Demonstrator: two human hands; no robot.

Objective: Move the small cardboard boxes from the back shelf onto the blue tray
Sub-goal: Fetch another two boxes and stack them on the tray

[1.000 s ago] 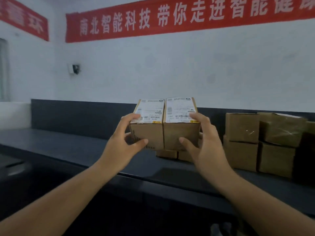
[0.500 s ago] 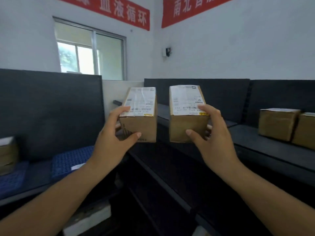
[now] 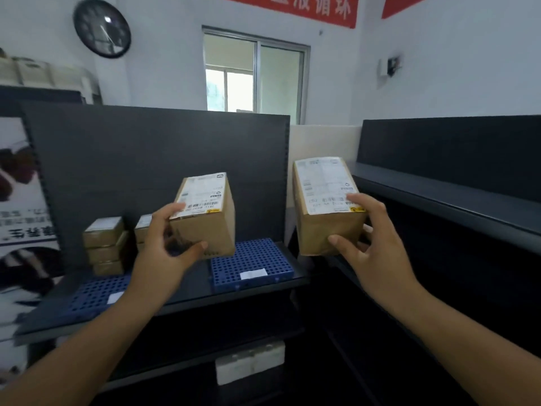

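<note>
Since half a second ago the view has swung left, so the blue tray [image 3: 251, 266] and black shelf [image 3: 187, 297] now sit straight ahead. Left hand [image 3: 164, 247] has its fingers wrapped round one small cardboard box [image 3: 209, 227], held above the tray's near-left part. Right hand [image 3: 371, 244] is clamped on the second box [image 3: 325, 206], off past the tray's right edge.

Risk-wise: both are one-handed pinch holds, so either box could slip or tip, and the right one would miss the tray if released here.

That tray holds only a white label [image 3: 253, 273]. A second blue tray [image 3: 96, 294] further left carries stacked boxes [image 3: 105, 244].
</note>
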